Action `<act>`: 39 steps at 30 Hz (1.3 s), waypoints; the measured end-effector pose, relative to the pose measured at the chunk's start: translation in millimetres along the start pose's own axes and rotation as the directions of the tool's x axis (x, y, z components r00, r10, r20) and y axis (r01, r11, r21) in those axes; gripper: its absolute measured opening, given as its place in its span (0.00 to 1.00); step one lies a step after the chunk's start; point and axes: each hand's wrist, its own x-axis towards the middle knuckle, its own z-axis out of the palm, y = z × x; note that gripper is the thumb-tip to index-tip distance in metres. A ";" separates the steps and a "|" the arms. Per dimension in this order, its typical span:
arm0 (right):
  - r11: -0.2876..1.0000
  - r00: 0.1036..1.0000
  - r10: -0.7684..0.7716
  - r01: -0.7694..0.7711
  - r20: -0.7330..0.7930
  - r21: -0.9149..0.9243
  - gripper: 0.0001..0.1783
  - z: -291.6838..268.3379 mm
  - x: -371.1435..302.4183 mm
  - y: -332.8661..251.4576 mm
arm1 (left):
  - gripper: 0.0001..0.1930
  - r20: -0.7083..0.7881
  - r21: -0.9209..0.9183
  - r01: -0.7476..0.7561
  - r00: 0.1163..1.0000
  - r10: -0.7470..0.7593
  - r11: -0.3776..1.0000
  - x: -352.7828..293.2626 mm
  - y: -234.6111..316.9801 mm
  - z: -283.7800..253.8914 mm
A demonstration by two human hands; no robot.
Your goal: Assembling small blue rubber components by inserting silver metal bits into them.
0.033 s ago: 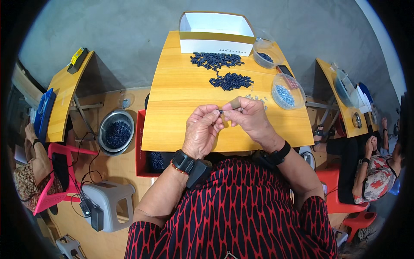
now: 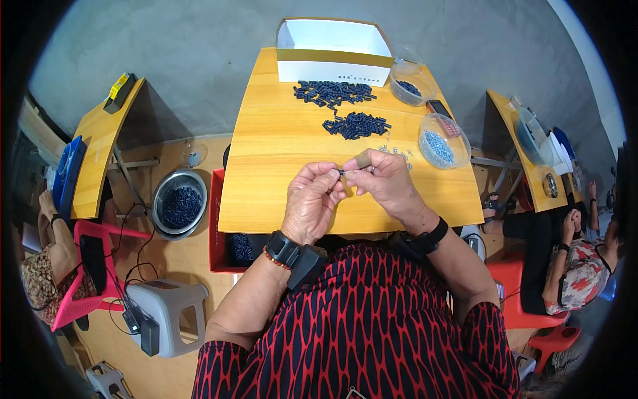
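Observation:
Above the table's near part, my left hand pinches one end of a small dark tube-like piece between thumb and fingertips. Fingertips of my right hand meet it at the other end and are closed there; a brownish cover wraps one finger. Whether anything smaller sits in that right pinch is hidden. Beyond the hands lie two heaps of short dark blue tubes, a nearer heap and a farther heap. Several tiny pale pieces are scattered just past my right hand.
A clear bowl of light blue pieces stands at the table's right edge. Behind it are a red-and-black device and another clear bowl. A white box spans the back. A steel basin sits left; people work both sides.

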 end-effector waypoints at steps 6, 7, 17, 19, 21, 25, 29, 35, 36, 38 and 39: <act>0.977 0.991 -0.131 0.126 -0.018 -0.170 0.04 -4.0 0.6 -0.6 | 0.03 -0.040 0.205 0.019 0.999 -0.011 0.979 -2.3 3.0 7.1; 0.968 0.989 -0.147 0.146 0.010 -0.206 0.04 -5.0 0.6 -1.5 | 0.04 -0.031 0.235 0.021 0.999 -0.014 0.972 -3.2 2.9 8.4; 0.989 0.984 -0.109 0.123 0.144 -0.088 0.04 -17.4 -1.4 -0.1 | 0.05 0.027 0.227 0.021 0.999 -0.028 0.974 -5.0 -1.9 5.2; 0.997 0.992 -0.072 0.072 0.105 0.009 0.05 -14.8 -3.9 -2.7 | 0.04 0.035 0.197 0.016 0.999 -0.023 0.980 -3.8 -2.3 5.2; 0.994 0.997 -0.029 0.021 0.070 0.108 0.06 -14.3 -4.6 -2.6 | 0.04 0.040 0.167 0.013 0.999 -0.020 0.986 -2.5 -2.4 4.5; 0.999 0.997 -0.048 0.049 0.066 -0.015 0.08 -14.5 -4.9 -0.6 | 0.04 0.026 0.145 0.032 0.999 -0.036 0.989 0.2 -2.0 4.1; 0.999 0.999 -0.031 0.032 0.026 -0.036 0.04 -10.2 -6.0 -3.9 | 0.04 0.028 0.103 0.037 0.999 -0.040 0.994 -0.6 -2.1 4.6; 0.996 0.997 -0.075 0.075 0.015 -0.046 0.03 -6.9 -6.5 -4.6 | 0.04 0.041 0.145 0.006 0.999 -0.012 0.989 -2.1 -1.3 8.7; 0.996 0.997 -0.074 0.075 0.017 -0.047 0.03 -6.7 -6.5 -3.9 | 0.04 0.041 0.143 0.005 0.999 -0.011 0.990 -2.3 -2.1 8.7; 0.968 0.986 -0.167 0.167 0.018 -0.189 0.02 -6.4 -6.0 -1.6 | 0.05 0.048 0.188 -0.049 0.998 0.040 0.981 -2.3 -4.5 8.3; 0.967 0.986 -0.166 0.167 0.020 -0.190 0.02 -6.4 -5.9 -1.2 | 0.05 0.047 0.186 -0.049 0.998 0.041 0.981 -2.3 -6.3 7.7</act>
